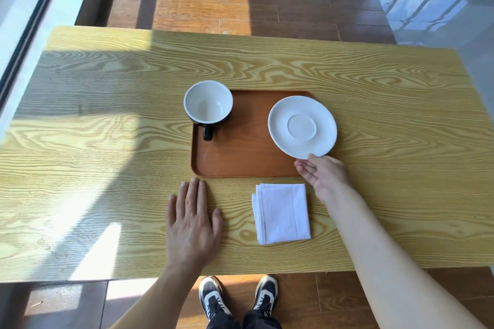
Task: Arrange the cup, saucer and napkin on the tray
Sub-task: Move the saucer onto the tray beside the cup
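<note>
A brown rectangular tray [240,157] lies in the middle of the wooden table. A cup [208,105], black outside and white inside, stands upright at the tray's far left corner, its handle pointing toward me. My right hand [322,175] grips the near rim of a white saucer [302,127], which is over the tray's right edge, partly past it. A folded white napkin [281,213] lies on the table just in front of the tray, to the right. My left hand [192,224] rests flat on the table near the tray's front left corner, fingers apart, holding nothing.
The wooden table [387,88] extends widely on both sides of the tray. Its near edge runs just above my two shoes [238,299]. A window frame [32,21] stands to the far left, wooden floor beyond the table.
</note>
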